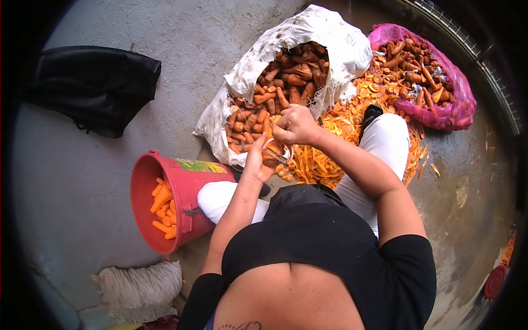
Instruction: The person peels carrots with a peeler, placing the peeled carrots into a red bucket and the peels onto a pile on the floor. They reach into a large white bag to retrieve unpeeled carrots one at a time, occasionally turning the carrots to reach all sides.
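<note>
My right hand point(297, 125) is closed in a fist above my left hand. From it, what looks like a white-framed peeler point(281, 158) with a metal blade points down toward my left palm. My left hand point(258, 160) curls beneath the blade, around what appears to be a carrot, mostly hidden by the fingers and the tool. Just beyond both hands, a torn white sack point(344, 47) lies open with many unpeeled carrots point(294, 80) spilling toward me. Orange peelings point(319, 162) are heaped on the floor below my hands.
To the left, a red bucket point(192, 187) tilts beside my leg with peeled carrots point(163, 208) inside. A pink sack point(465, 104) of carrots and scraps lies at the far right. Black cloth point(99, 88) and a pale crumpled sack point(143, 289) are on the left floor.
</note>
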A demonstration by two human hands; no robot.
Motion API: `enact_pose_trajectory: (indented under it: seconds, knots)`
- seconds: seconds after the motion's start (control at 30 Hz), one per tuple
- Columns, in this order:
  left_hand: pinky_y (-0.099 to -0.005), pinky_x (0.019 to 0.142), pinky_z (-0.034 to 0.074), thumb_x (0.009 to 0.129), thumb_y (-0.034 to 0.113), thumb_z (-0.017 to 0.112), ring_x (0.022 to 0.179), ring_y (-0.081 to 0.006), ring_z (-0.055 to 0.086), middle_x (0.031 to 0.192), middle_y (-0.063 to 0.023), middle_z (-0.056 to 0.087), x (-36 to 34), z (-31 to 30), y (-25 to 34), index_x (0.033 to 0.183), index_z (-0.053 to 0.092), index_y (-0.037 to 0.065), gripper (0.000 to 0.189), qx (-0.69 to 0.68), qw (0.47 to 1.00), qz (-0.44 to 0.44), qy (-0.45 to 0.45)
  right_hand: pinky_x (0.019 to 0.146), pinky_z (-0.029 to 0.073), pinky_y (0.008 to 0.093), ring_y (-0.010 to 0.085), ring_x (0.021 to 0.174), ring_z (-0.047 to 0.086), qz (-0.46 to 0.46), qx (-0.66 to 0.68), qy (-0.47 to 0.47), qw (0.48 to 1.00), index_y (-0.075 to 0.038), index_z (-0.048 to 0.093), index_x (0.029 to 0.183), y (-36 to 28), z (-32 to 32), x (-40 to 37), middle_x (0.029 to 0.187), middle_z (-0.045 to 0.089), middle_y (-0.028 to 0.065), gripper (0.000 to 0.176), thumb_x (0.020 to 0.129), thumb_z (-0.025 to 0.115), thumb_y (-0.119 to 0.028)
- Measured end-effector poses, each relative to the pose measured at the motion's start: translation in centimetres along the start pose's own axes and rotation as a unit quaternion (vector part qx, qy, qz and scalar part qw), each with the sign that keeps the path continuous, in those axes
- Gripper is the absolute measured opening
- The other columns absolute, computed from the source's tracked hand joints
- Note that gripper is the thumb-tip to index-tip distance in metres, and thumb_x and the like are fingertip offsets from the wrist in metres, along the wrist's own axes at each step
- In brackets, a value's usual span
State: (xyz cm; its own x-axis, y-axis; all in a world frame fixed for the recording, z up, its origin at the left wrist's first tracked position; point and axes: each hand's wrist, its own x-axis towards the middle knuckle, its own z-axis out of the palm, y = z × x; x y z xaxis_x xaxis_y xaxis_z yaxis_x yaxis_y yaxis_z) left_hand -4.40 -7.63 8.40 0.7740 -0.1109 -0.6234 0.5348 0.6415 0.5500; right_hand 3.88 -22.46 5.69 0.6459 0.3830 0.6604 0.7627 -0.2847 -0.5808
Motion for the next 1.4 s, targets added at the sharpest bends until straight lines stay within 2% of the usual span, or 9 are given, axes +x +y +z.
enact_pose_trajectory:
  seconds: [0.13, 0.27, 0.37, 0.47, 0.6, 0.63, 0.87, 1.2, 1.4]
  knots:
    - [-0.0315, 0.066, 0.055, 0.094, 0.03, 0.049, 0.077, -0.0189, 0.064, 0.089, -0.0098, 0.063, -0.6, -0.8, 0.3, 0.112, 0.053, 0.003, 0.032, 0.032, 0.997, -0.027, -0.07, 0.055, 0.042, 0.0337, 0.0227, 0.047, 0.049, 0.139, -0.036, -0.068, 0.987, -0.015, 0.062, 0.049, 2.7, -1.2, 0.8, 0.047, 0.052, 0.0057, 0.029, 0.075, 0.057, -0.027]
    - [-0.0301, 0.056, 0.055, 0.094, 0.031, 0.05, 0.067, -0.0203, 0.064, 0.085, -0.0124, 0.063, -1.1, -1.1, -0.1, 0.113, 0.052, 0.002, 0.035, 0.034, 0.998, -0.032, -0.04, 0.064, 0.046, 0.0346, 0.0213, 0.052, 0.06, 0.091, -0.146, -0.014, 0.985, -0.017, 0.07, 0.061, 5.4, -1.9, 1.4, 0.051, 0.06, 0.0043, 0.038, 0.083, 0.052, -0.042]
    - [-0.0317, 0.058, 0.055, 0.095, 0.032, 0.049, 0.071, -0.0234, 0.065, 0.087, -0.0143, 0.062, -1.3, -1.4, -0.2, 0.115, 0.051, 0.001, 0.038, 0.025, 0.997, -0.032, -0.064, 0.068, 0.046, 0.036, 0.0255, 0.055, 0.06, 0.187, -0.259, -0.136, 0.938, -0.014, 0.066, 0.056, 6.1, -2.8, 2.1, 0.054, 0.061, 0.0082, 0.042, 0.082, 0.053, -0.043]
    - [-0.0341, 0.059, 0.055, 0.095, 0.034, 0.049, 0.073, -0.0238, 0.065, 0.089, -0.0147, 0.062, -2.1, -1.2, 0.3, 0.116, 0.051, 0.001, 0.04, 0.023, 0.998, -0.02, -0.063, 0.072, 0.045, 0.0362, 0.0241, 0.055, 0.061, 0.239, -0.321, -0.028, 0.916, -0.013, 0.066, 0.055, 7.8, -2.8, 1.5, 0.054, 0.061, 0.0082, 0.045, 0.085, 0.05, -0.043]
    - [-0.0391, 0.064, 0.055, 0.095, 0.037, 0.047, 0.08, -0.0239, 0.065, 0.093, -0.0139, 0.062, -1.4, -2.3, 1.2, 0.116, 0.051, 0.001, 0.042, -0.018, 0.996, -0.035, -0.082, 0.046, 0.042, 0.031, 0.0166, 0.038, 0.052, 0.294, -0.125, -0.047, 0.947, -0.014, 0.07, 0.062, 5.7, -2.5, 2.2, 0.045, 0.056, 0.0021, 0.047, 0.089, 0.045, -0.044]
    - [-0.0402, 0.065, 0.055, 0.095, 0.037, 0.047, 0.081, -0.0238, 0.064, 0.094, -0.0134, 0.062, -0.8, -3.1, 1.2, 0.115, 0.052, 0.001, 0.042, -0.021, 0.995, -0.036, -0.086, 0.036, 0.036, 0.0294, 0.0154, 0.032, 0.046, 0.266, -0.037, -0.032, 0.963, -0.015, 0.07, 0.061, 4.2, -2.3, 2.0, 0.043, 0.055, 0.0011, 0.045, 0.088, 0.047, -0.041]
    - [-0.0426, 0.076, 0.054, 0.095, 0.037, 0.044, 0.085, -0.0232, 0.062, 0.096, -0.0114, 0.062, 1.2, -4.1, -0.2, 0.109, 0.056, 0.002, 0.039, -0.049, 0.997, -0.058, -0.021, 0.053, 0.037, 0.0347, 0.0232, 0.05, 0.049, 0.004, 0.017, -0.024, 1.0, -0.014, 0.06, 0.051, -1.4, -0.9, 0.2, 0.05, 0.051, 0.0045, 0.022, 0.071, 0.061, -0.023]
    - [-0.0363, 0.075, 0.052, 0.095, 0.03, 0.042, 0.081, -0.0182, 0.06, 0.089, -0.007, 0.06, 0.0, -1.0, -0.6, 0.103, 0.056, 0.006, 0.029, -0.024, 0.998, -0.034, 0.043, 0.052, 0.037, 0.0358, 0.0238, 0.051, 0.05, -0.011, 0.008, -0.012, 1.0, -0.013, 0.053, 0.046, -0.8, -0.3, -0.1, 0.049, 0.05, 0.0048, 0.026, 0.069, 0.06, -0.023]
    - [-0.0345, 0.057, 0.053, 0.096, 0.032, 0.041, 0.072, -0.0221, 0.063, 0.09, -0.0105, 0.062, -0.5, -1.7, -0.1, 0.111, 0.054, 0.004, 0.034, 0.052, 0.997, -0.007, -0.049, 0.052, 0.04, 0.0366, 0.0251, 0.051, 0.051, 0.058, -0.008, -0.027, 0.998, -0.014, 0.061, 0.05, 1.4, -0.3, -0.1, 0.05, 0.052, 0.0058, 0.025, 0.072, 0.059, -0.025]
